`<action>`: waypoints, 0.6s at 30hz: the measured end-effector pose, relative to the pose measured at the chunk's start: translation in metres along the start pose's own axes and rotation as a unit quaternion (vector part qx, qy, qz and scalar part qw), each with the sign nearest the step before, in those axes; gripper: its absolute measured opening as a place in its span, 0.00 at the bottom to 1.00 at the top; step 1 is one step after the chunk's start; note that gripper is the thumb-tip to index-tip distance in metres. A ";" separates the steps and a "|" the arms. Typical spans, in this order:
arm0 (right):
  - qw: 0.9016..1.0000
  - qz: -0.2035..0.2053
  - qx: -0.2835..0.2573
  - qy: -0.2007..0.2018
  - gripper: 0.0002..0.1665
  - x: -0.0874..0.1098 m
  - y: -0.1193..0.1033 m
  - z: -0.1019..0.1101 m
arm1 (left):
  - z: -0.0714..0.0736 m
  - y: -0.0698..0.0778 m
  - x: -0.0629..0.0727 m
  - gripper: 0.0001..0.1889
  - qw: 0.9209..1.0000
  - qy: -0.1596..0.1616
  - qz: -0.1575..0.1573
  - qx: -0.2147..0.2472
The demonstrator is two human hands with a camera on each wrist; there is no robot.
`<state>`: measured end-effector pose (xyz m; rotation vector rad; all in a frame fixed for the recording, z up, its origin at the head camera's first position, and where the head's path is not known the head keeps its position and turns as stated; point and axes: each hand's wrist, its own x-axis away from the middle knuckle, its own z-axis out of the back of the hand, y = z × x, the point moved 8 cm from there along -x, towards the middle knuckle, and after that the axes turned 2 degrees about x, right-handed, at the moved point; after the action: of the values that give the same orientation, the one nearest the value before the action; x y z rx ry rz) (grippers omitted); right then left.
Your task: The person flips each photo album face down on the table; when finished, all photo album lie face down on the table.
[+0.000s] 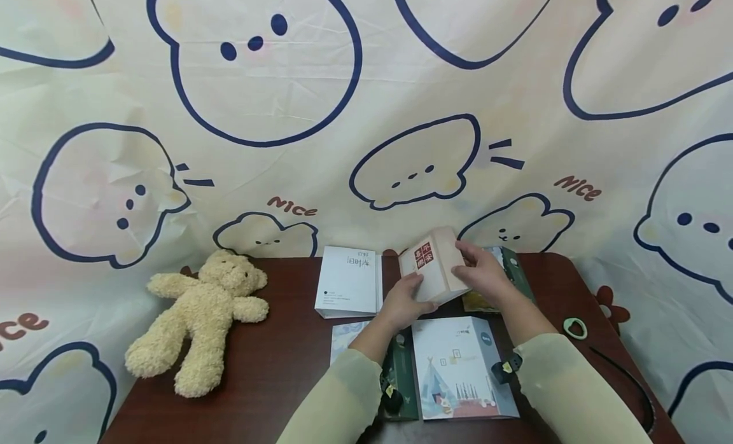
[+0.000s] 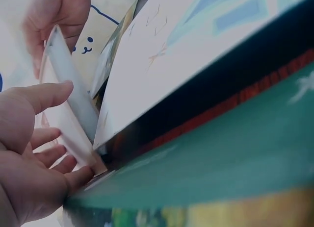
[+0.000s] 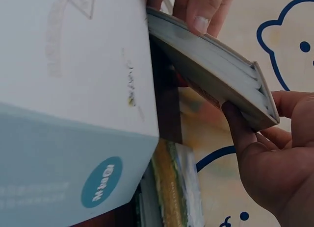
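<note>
Both hands hold a cream box-like book (image 1: pixel 441 269) with a red square print, tilted above the back of the table. My left hand (image 1: pixel 401 304) grips its lower left part; in the left wrist view the left hand's thumb and fingers (image 2: pixel 49 156) lie along its edge. My right hand (image 1: pixel 483 272) pinches its right side, the thumb on one face. The right wrist view shows the book's layered edge (image 3: pixel 216 58) between the two hands. A white book-like box (image 1: pixel 349 282) stands just left of it. Nearer the front lies a white-and-blue box (image 1: pixel 458 374) with a tent picture.
A cream teddy bear (image 1: pixel 206 323) lies at the table's left. Partly hidden behind my right hand is a dark green book (image 1: pixel 518 275); another green one (image 1: pixel 403 380) lies below my left wrist. A light green ring (image 1: pixel 575 328) and a black cable (image 1: pixel 630 377) sit at right.
</note>
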<state>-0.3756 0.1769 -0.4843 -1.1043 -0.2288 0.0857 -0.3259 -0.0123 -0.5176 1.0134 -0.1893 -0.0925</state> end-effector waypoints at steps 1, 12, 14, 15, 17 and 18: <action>1.000 -0.003 0.004 0.001 0.44 0.000 0.002 0.000 | 0.001 -0.001 -0.001 0.39 1.000 -0.002 -0.001 -0.007; 0.999 -0.038 0.023 0.007 0.44 -0.004 0.019 -0.004 | 0.008 -0.007 -0.003 0.36 0.999 -0.014 0.004 -0.033; 0.999 -0.044 0.028 0.007 0.44 -0.004 0.020 -0.005 | 0.009 -0.009 -0.002 0.36 0.999 -0.015 0.004 -0.037; 0.998 -0.045 0.033 0.008 0.44 -0.004 0.021 -0.006 | 0.010 -0.010 -0.002 0.35 0.999 -0.016 0.004 -0.038; 0.998 -0.044 0.044 0.007 0.43 -0.004 0.021 -0.007 | 0.012 -0.011 -0.002 0.35 0.999 -0.018 0.004 -0.043; 0.998 -0.044 0.051 0.006 0.43 -0.004 0.022 -0.008 | 0.013 -0.012 -0.002 0.34 0.999 -0.020 0.004 -0.045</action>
<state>-0.3767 0.1793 -0.5074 -0.9918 -0.2585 0.0114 -0.3303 -0.0292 -0.5210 0.9208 -0.2240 -0.1132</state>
